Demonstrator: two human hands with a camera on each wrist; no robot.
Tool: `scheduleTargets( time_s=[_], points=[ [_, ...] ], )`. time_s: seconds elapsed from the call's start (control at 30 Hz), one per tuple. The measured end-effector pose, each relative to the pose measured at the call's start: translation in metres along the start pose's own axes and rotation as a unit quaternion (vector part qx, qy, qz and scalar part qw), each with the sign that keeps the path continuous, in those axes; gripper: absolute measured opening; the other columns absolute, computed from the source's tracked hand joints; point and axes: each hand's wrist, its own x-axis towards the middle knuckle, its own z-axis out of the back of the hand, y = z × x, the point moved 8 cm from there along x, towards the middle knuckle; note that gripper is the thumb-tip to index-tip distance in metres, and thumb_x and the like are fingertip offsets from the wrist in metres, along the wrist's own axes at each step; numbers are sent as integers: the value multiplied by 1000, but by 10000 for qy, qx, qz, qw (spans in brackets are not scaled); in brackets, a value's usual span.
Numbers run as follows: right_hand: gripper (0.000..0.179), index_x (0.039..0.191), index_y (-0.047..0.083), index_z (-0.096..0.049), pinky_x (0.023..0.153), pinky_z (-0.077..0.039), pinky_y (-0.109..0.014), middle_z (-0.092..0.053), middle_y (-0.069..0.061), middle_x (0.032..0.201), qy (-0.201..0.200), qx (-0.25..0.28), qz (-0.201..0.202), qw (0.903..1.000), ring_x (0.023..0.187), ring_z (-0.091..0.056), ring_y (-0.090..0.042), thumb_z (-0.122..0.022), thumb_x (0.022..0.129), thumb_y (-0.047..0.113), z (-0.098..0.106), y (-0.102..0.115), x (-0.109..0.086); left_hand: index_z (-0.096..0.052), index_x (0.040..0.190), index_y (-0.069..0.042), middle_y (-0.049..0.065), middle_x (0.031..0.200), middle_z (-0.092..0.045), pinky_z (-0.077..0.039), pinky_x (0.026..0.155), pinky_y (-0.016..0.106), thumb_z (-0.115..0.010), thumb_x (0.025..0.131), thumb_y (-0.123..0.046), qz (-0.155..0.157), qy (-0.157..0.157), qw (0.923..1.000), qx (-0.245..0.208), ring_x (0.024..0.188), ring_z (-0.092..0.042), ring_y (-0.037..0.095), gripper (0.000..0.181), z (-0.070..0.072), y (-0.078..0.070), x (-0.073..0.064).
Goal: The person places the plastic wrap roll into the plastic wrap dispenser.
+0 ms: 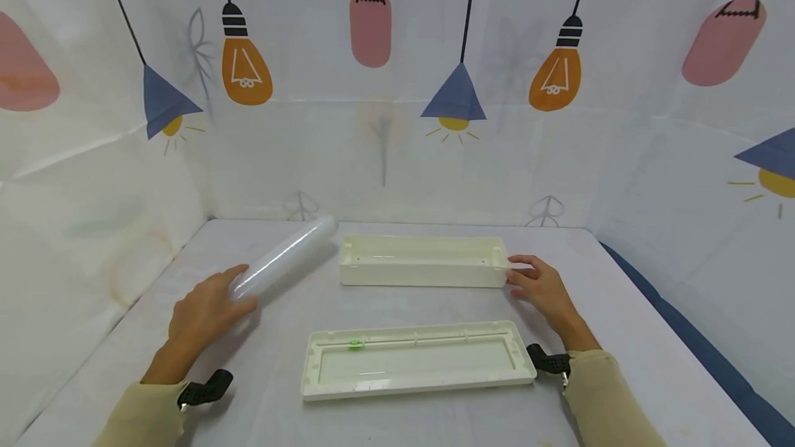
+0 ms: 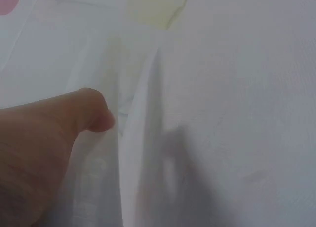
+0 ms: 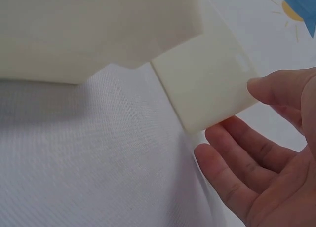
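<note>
My left hand (image 1: 208, 309) grips the near end of a roll of clear plastic film (image 1: 286, 257), which slants up to the right at the back left of the table. The thumb lies along the film in the left wrist view. At the right end of a long cream plastic box (image 1: 422, 276), my right hand (image 1: 546, 293) touches the end wall with thumb and fingertips, its fingers loosely bent. In front lies the matching cream lid (image 1: 422, 385), inner side up. A thin rail on it carries a small green slider (image 1: 356, 345).
A white cloth covers the table (image 1: 267, 371). Behind and at both sides hangs a white curtain (image 1: 385, 157) printed with lamps and bulbs. Dark blue fabric (image 1: 683, 330) shows past the table's right edge.
</note>
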Motion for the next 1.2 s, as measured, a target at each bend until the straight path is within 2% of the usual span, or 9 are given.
scheduleTargets(
  time_s=[0.23, 0.37, 0.5, 0.67, 0.93, 1.2],
  points=[
    [47, 139, 3, -50, 84, -57, -35, -59, -29, 131, 10, -35, 53, 10000, 112, -64, -35, -64, 100, 26, -1, -1, 0, -49, 144, -8, 27, 127, -61, -50, 61, 56, -65, 92, -40, -312, -449, 9985, -34, 96, -62, 40, 63, 1, -7, 1],
    [48, 140, 5, -50, 86, -57, -37, -59, -28, 131, -5, -71, 65, 10000, 113, -63, -35, -64, 100, 28, -1, 0, 0, -50, 144, -6, 28, 129, -60, -50, 65, 61, -66, 93, -48, -397, -732, 9963, -194, 100, -62, 44, 68, 4, -10, 1],
    [49, 140, 6, -50, 87, -56, -38, -59, -27, 132, -30, -117, 21, 9999, 114, -63, -35, -64, 101, 30, -1, -2, 1, -52, 143, -5, 29, 129, -60, -51, 65, 62, -66, 93, -53, -432, -887, 9948, -234, 100, -62, 46, 70, 6, -13, 3],
    [48, 140, 5, -50, 86, -57, -37, -59, -27, 131, -52, -68, 27, 10000, 113, -63, -35, -64, 100, 29, 0, -3, 0, -54, 141, -5, 29, 125, -61, -51, 63, 61, -67, 92, -51, -531, -1008, 9932, -238, 96, -63, 45, 69, 7, -17, 5],
    [51, 141, 6, -49, 89, -56, -40, -59, -26, 131, -70, -164, -7, 9998, 115, -62, -36, -62, 101, 35, 0, -2, 0, -57, 138, -6, 25, 118, -65, -52, 67, 63, -75, 89, -43, -854, -1535, 9839, -318, 93, -63, 41, 64, 7, -26, 9],
    [49, 138, 6, -52, 86, -56, -36, -62, -25, 126, -201, -216, -8, 9996, 111, -64, -33, -58, 102, 39, 2, -1, -1, -59, 137, -7, 23, 116, -66, -53, 68, 60, -77, 86, -39, -1129, -1619, 9798, -322, 91, -63, 39, 63, 9, -42, 16]
  ],
)
